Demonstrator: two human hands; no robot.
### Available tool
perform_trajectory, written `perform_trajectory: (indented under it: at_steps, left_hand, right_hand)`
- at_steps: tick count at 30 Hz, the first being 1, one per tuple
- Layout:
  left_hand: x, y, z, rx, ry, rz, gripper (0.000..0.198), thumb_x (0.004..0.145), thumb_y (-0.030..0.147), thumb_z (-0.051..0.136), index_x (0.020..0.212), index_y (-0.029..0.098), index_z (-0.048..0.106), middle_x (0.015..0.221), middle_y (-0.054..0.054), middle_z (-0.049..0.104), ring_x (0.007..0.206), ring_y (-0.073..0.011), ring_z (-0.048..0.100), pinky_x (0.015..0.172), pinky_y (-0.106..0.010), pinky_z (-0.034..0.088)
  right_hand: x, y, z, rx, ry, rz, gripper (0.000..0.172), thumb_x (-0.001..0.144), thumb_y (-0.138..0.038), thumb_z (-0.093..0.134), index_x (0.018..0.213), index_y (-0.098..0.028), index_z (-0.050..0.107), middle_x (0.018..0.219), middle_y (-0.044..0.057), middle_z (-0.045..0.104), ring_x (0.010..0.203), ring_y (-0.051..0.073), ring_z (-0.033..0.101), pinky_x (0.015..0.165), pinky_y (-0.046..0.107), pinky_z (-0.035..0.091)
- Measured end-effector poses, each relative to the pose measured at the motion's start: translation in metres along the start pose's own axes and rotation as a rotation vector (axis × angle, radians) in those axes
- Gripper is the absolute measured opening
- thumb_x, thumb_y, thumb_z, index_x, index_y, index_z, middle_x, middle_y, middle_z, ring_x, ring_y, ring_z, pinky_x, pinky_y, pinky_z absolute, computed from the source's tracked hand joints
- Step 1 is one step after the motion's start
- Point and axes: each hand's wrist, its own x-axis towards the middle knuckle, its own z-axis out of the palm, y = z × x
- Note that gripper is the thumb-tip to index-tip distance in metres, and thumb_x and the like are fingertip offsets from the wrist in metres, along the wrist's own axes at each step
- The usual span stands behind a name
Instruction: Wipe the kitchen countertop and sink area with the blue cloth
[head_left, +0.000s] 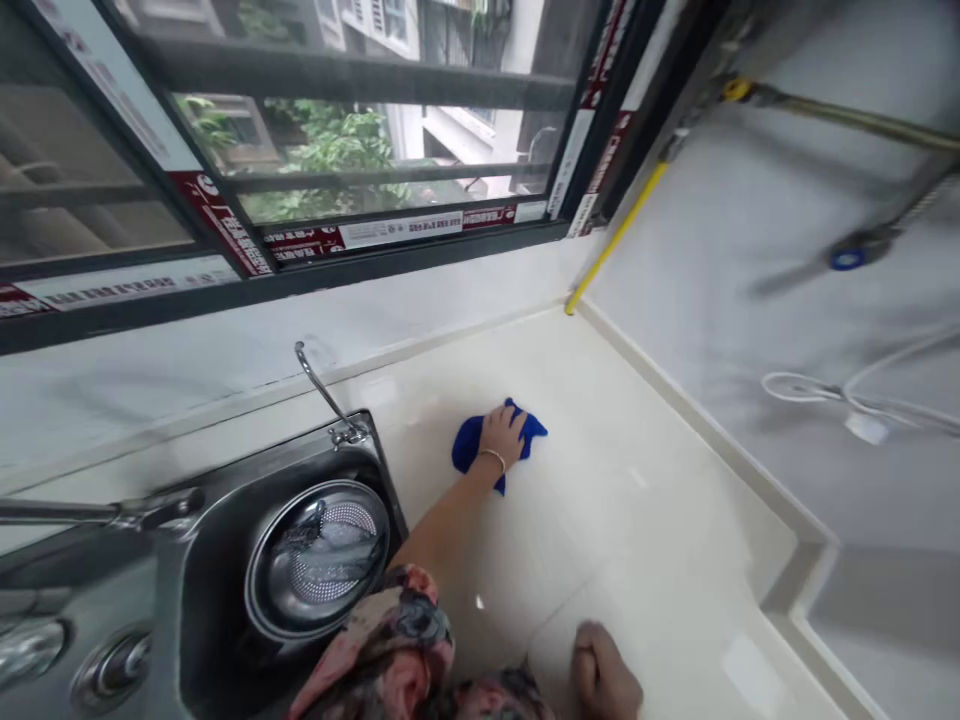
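Note:
On the pale countertop point(645, 480), my left hand point(504, 435) presses a crumpled blue cloth point(468, 443) flat beneath its fingers. A beaded bracelet point(495, 458) circles that wrist, and the arm reaches forward from a floral sleeve point(405, 630). Near the bottom edge of the view, my right hand point(604, 675) is curled into a fist against the counter. Nothing shows in that fist. Just left of my left arm is the metal sink point(214, 560), with a round steel colander point(259, 560) inside it, holding shiny items I cannot make out.
A thin curved tap point(319, 380) rises at the sink's back corner, and a larger faucet point(90, 512) extends at left. Behind the counter runs a dark window frame point(420, 245). A yellow pipe point(619, 240) descends in the corner; white cables point(806, 388) hang on the right wall.

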Motion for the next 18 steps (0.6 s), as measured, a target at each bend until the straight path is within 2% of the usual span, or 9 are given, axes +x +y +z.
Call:
perform_trajectory:
  at_steps: [3, 6, 8, 10, 12, 14, 16, 18]
  left_hand:
    - [-0.056, 0.045, 0.016, -0.039, -0.062, 0.126, 0.055, 0.094, 0.029, 0.059, 0.149, 0.021, 0.056, 0.155, -0.014, 0.051, 0.145, -0.0333, 0.04, 0.122, -0.051, 0.034]
    - [-0.116, 0.085, 0.031, -0.068, -0.116, 0.223, 0.058, 0.094, 0.031, 0.06, 0.151, 0.02, 0.054, 0.158, -0.016, 0.048, 0.148, -0.0345, 0.037, 0.123, -0.053, 0.032]
    - [-0.153, 0.104, 0.039, -0.095, -0.158, 0.301, 0.06, 0.093, 0.035, 0.061, 0.151, 0.021, 0.053, 0.159, -0.016, 0.047, 0.149, -0.0347, 0.037, 0.123, -0.053, 0.032]
    - [-0.183, 0.113, 0.044, -0.165, -0.224, 0.427, 0.064, 0.092, 0.037, 0.062, 0.153, 0.022, 0.051, 0.16, -0.016, 0.046, 0.152, -0.0358, 0.034, 0.125, -0.055, 0.029]
    - [-0.202, 0.11, 0.042, -0.242, -0.305, 0.583, 0.073, 0.087, 0.04, 0.066, 0.155, 0.022, 0.048, 0.163, -0.016, 0.043, 0.154, -0.0365, 0.032, 0.126, -0.057, 0.028]
    - [-0.211, 0.097, 0.034, -0.302, -0.354, 0.68, 0.086, 0.079, 0.043, 0.072, 0.158, 0.02, 0.044, 0.166, -0.016, 0.038, 0.155, -0.0362, 0.031, 0.127, -0.055, 0.029]
    - [-0.212, 0.073, 0.021, -0.337, -0.322, 0.658, 0.091, 0.077, 0.042, 0.073, 0.159, 0.018, 0.041, 0.168, -0.016, 0.037, 0.157, -0.0341, 0.03, 0.128, -0.053, 0.031]
    - [-0.207, 0.043, 0.004, -0.321, -0.213, 0.522, 0.081, 0.084, 0.039, 0.065, 0.158, 0.017, 0.043, 0.166, -0.015, 0.041, 0.157, -0.0303, 0.032, 0.128, -0.052, 0.032]
  right_hand:
    - [0.0, 0.011, 0.022, 0.038, 0.126, -0.05, 0.03, 0.091, -0.027, 0.04, 0.076, -0.024, 0.066, 0.068, -0.002, 0.067, 0.053, 0.012, 0.063, 0.053, 0.019, 0.048]
    - [-0.005, 0.019, 0.029, 0.087, 0.173, -0.09, 0.029, 0.092, -0.026, 0.04, 0.077, -0.023, 0.065, 0.071, -0.001, 0.069, 0.056, 0.012, 0.063, 0.056, 0.02, 0.048]
    - [-0.007, 0.025, 0.028, 0.155, 0.192, -0.09, 0.031, 0.093, -0.025, 0.04, 0.077, -0.022, 0.066, 0.073, 0.0, 0.07, 0.06, 0.013, 0.065, 0.06, 0.021, 0.05]
    - [-0.006, 0.033, 0.024, 0.217, 0.28, -0.047, 0.032, 0.096, -0.028, 0.04, 0.079, -0.021, 0.066, 0.076, 0.003, 0.071, 0.066, 0.015, 0.066, 0.066, 0.024, 0.053]
    - [0.002, 0.039, 0.018, 0.221, 0.414, 0.006, 0.032, 0.099, -0.032, 0.041, 0.091, -0.02, 0.069, 0.085, 0.006, 0.073, 0.076, 0.019, 0.068, 0.073, 0.03, 0.056]
    - [0.015, 0.038, 0.015, 0.162, 0.464, -0.015, 0.036, 0.1, -0.038, 0.042, 0.112, -0.018, 0.069, 0.107, 0.012, 0.073, 0.098, 0.025, 0.07, 0.088, 0.039, 0.058]
    - [0.028, 0.027, 0.017, 0.065, 0.355, -0.09, 0.047, 0.1, -0.043, 0.043, 0.134, -0.018, 0.063, 0.134, 0.017, 0.065, 0.126, 0.031, 0.061, 0.104, 0.051, 0.053]
    - [0.034, 0.008, 0.027, -0.056, 0.163, -0.13, 0.054, 0.099, -0.047, 0.046, 0.147, -0.024, 0.056, 0.151, 0.015, 0.055, 0.141, 0.036, 0.049, 0.112, 0.062, 0.044]
